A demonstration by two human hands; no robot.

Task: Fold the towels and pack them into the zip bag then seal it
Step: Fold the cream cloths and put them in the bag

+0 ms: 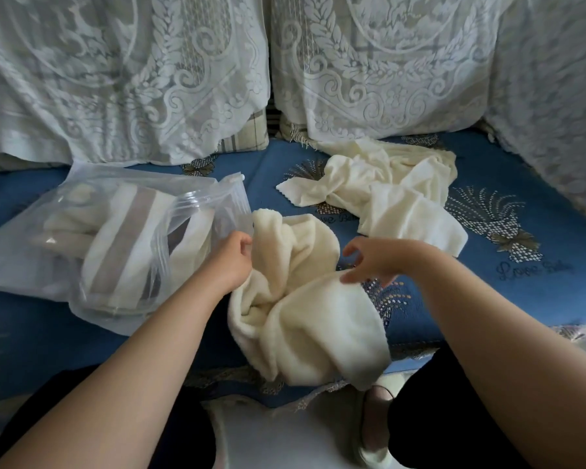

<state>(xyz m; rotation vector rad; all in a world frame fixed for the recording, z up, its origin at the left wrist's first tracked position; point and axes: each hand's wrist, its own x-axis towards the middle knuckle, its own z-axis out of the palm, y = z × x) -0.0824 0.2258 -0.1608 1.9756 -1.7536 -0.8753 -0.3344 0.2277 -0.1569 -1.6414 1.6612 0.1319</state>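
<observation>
The left hand (232, 257) pinches the cream towel (301, 299) at the sofa seat's front edge, beside the zip bag (115, 238); the right hand (376, 262), apparently loosely open, touches it. Corners should be aligned first.

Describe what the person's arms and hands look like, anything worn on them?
Both forearms are bare as far as the picture shows, with no sleeves in view. The left hand and the right hand wear no gloves, and no rings, watch or bracelet can be seen. Fingernails look short and unpainted.

Cream towel (301, 299), patterned blue cover (487, 170)
</observation>
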